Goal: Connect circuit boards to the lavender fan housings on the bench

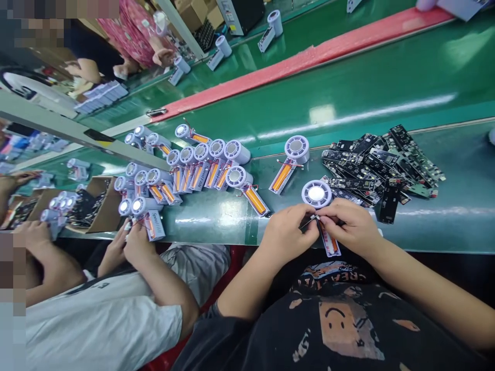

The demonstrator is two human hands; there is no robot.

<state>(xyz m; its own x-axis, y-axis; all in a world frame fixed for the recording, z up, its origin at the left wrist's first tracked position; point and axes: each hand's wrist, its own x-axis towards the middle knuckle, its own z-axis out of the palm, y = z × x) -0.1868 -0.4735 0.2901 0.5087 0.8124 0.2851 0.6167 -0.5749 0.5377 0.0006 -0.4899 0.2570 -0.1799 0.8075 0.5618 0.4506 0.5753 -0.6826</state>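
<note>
Fan unit (316, 194), pale lilac: lies at the near edge of the table (216, 219), round head outward, open handle (333, 253) pointing at the wearer's body, orange cylinder (325, 235) inside. Both hands meet at its neck. Left hand (288, 234): thumb and fingertips pinch a thin dark part (309, 222). Right hand (350, 226): thumb and finger drawn together; cannot tell what, if anything, lies between.

Handling, by judgement: light, stiff shell, probably slick; cylinder likely puts the weight in the handle. Neck the delicate spot, if its wiring matches that on neighbouring units. Best hold: handle sides or outer rim of the head, clear of the grille face.

Just beyond the fan unit: lone second unit (297, 149). Right of it and slightly beyond: loose heap of dark circuit boards (371, 159). Left of it: clustered units (201, 152). Farther left: co-worker's hands (139, 239) at another unit (154, 224), then cardboard box (104, 206). Well beyond the fan unit: red strip (270, 61).
</note>
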